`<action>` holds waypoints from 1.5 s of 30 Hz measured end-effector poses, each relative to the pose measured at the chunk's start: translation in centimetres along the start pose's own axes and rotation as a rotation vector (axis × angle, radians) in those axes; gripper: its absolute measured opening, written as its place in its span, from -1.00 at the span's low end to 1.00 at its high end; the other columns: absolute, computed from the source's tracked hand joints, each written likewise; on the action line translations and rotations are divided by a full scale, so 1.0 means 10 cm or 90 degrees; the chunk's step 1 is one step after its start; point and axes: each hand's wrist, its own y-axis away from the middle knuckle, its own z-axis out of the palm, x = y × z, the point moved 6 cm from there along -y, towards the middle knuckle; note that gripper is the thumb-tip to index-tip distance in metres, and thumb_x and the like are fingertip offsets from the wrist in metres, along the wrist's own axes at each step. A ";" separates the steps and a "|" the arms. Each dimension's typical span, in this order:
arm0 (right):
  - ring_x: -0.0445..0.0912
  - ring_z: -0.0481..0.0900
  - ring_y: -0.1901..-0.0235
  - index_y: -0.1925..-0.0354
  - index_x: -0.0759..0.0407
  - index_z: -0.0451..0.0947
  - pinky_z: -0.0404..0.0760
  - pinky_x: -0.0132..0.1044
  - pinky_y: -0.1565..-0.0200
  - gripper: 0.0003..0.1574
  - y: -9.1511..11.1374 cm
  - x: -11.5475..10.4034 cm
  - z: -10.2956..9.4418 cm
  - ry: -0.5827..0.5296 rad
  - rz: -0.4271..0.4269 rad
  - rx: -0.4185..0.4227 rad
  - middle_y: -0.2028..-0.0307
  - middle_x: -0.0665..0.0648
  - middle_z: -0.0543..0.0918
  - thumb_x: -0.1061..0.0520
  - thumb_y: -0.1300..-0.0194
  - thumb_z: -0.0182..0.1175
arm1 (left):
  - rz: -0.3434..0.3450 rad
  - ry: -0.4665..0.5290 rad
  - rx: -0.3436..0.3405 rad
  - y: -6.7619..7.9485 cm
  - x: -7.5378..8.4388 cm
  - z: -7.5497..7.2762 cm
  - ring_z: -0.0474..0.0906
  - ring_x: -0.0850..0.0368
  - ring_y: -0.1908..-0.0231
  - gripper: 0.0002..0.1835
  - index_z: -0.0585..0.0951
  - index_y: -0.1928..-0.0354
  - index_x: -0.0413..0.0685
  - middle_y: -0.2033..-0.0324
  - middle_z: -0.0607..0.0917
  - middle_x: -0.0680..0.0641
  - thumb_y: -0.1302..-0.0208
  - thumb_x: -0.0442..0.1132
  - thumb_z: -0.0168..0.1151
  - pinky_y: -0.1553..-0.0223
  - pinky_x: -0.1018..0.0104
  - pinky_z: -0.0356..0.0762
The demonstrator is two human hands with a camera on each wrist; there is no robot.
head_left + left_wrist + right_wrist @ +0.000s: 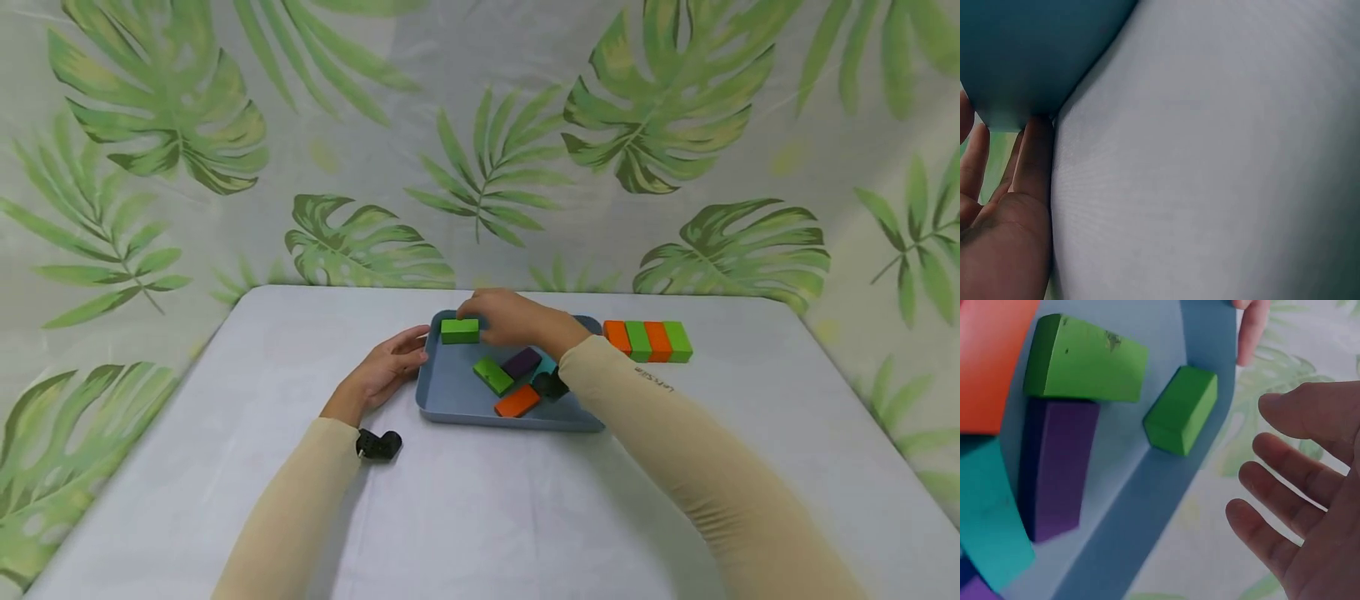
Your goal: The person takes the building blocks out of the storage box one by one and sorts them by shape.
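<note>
A blue-grey tray [465, 420] stands on the table with several coloured blocks in it. At its far left corner sits a green block [459, 331]. My right hand [510, 319] is just above and beside that block; in the right wrist view its fingers are spread and apart from the green block [1182, 412]. My left hand [386, 367] touches the tray's left side with fairly straight fingers, its fingertips against the wall in the left wrist view. Nearer the tray's middle lie another green block [492, 377], a purple block [522, 362], an orange block [517, 401] and a teal block [991, 512].
To the right of the tray, orange and green blocks [648, 342] stand side by side in a row on the white table [480, 517]. A leaf-patterned cloth [495, 167] hangs behind the table. My right forearm crosses over the tray's right part and hides some of it.
</note>
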 end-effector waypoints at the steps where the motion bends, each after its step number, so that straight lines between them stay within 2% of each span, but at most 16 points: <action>1: 0.08 0.43 -0.32 -0.33 0.19 0.45 0.42 -0.03 -0.37 -0.41 -0.02 0.02 0.03 -0.008 0.009 -0.005 -0.30 0.20 0.52 0.33 -0.33 0.09 | -0.003 0.000 0.000 0.00 -0.01 0.00 0.13 -0.08 -0.52 -0.33 0.20 -0.53 0.06 -0.54 0.15 -0.16 -0.43 -0.34 0.11 -0.55 -0.02 0.06; 7: 0.08 0.31 -0.43 -0.39 0.14 0.38 0.35 -0.03 -0.43 -0.36 -0.08 0.13 0.24 -0.047 0.067 -0.055 -0.41 0.21 0.38 0.31 -0.36 0.11 | -0.010 -0.004 -0.018 0.00 -0.08 0.05 0.11 -0.08 -0.53 -0.32 0.17 -0.54 0.07 -0.55 0.13 -0.15 -0.44 -0.33 0.10 -0.55 -0.02 0.06; 12: 0.09 0.24 -0.47 -0.44 0.14 0.31 0.30 -0.03 -0.46 -0.30 -0.10 0.18 0.28 -0.052 0.097 -0.076 -0.46 0.22 0.31 0.30 -0.36 0.10 | -0.002 0.003 -0.008 -0.01 -0.08 0.03 0.13 -0.09 -0.52 -0.32 0.18 -0.53 0.07 -0.55 0.14 -0.15 -0.44 -0.35 0.10 -0.54 -0.04 0.08; 17: 0.09 0.26 -0.46 -0.48 0.13 0.22 0.34 -0.05 -0.43 -0.20 -0.12 0.26 0.33 -0.054 0.118 -0.100 -0.47 0.23 0.29 0.32 -0.30 0.08 | 0.000 0.008 -0.012 -0.01 -0.06 0.02 0.12 -0.09 -0.52 -0.31 0.17 -0.54 0.06 -0.55 0.13 -0.15 -0.43 -0.36 0.10 -0.54 -0.04 0.08; 20: 0.09 0.31 -0.42 -0.48 0.14 0.22 0.39 -0.06 -0.39 -0.19 -0.12 0.27 0.34 -0.053 0.118 -0.096 -0.45 0.25 0.31 0.32 -0.28 0.09 | 0.003 0.009 -0.012 0.00 -0.05 0.02 0.11 -0.09 -0.53 -0.31 0.17 -0.54 0.05 -0.55 0.13 -0.15 -0.43 -0.36 0.11 -0.54 -0.04 0.07; 30: 0.11 0.47 -0.26 -0.36 0.26 0.39 0.49 -0.05 -0.29 -0.38 -0.16 0.15 0.36 -0.019 0.070 -0.086 -0.30 0.29 0.47 0.17 -0.37 0.16 | 0.011 0.005 -0.007 0.00 -0.02 0.00 0.13 -0.09 -0.52 -0.32 0.17 -0.54 0.04 -0.55 0.14 -0.16 -0.43 -0.36 0.10 -0.54 -0.03 0.07; 38: 0.09 0.48 -0.27 -0.36 0.23 0.39 0.49 -0.06 -0.30 -0.40 -0.20 0.13 0.39 -0.022 0.085 -0.091 -0.31 0.26 0.48 0.15 -0.39 0.14 | 0.005 0.003 -0.005 0.00 -0.01 0.00 0.11 -0.07 -0.53 -0.32 0.19 -0.53 0.08 -0.55 0.14 -0.14 -0.43 -0.35 0.11 -0.55 -0.02 0.07; 41: 0.09 0.47 -0.25 -0.36 0.18 0.40 0.49 -0.05 -0.29 -0.40 -0.22 0.14 0.38 -0.031 0.091 -0.071 -0.31 0.27 0.45 0.16 -0.37 0.15 | 0.005 0.004 -0.005 -0.01 -0.01 0.00 0.12 -0.08 -0.53 -0.31 0.18 -0.54 0.07 -0.55 0.14 -0.14 -0.43 -0.35 0.11 -0.54 -0.02 0.07; 45: 0.10 0.41 -0.28 -0.42 0.12 0.32 0.46 -0.03 -0.31 -0.29 -0.26 0.15 0.35 -0.050 0.100 -0.034 -0.38 0.27 0.32 0.21 -0.33 0.17 | 0.004 0.017 -0.002 0.00 -0.01 -0.01 0.13 -0.08 -0.52 -0.31 0.19 -0.53 0.06 -0.54 0.15 -0.15 -0.42 -0.36 0.12 -0.54 -0.01 0.07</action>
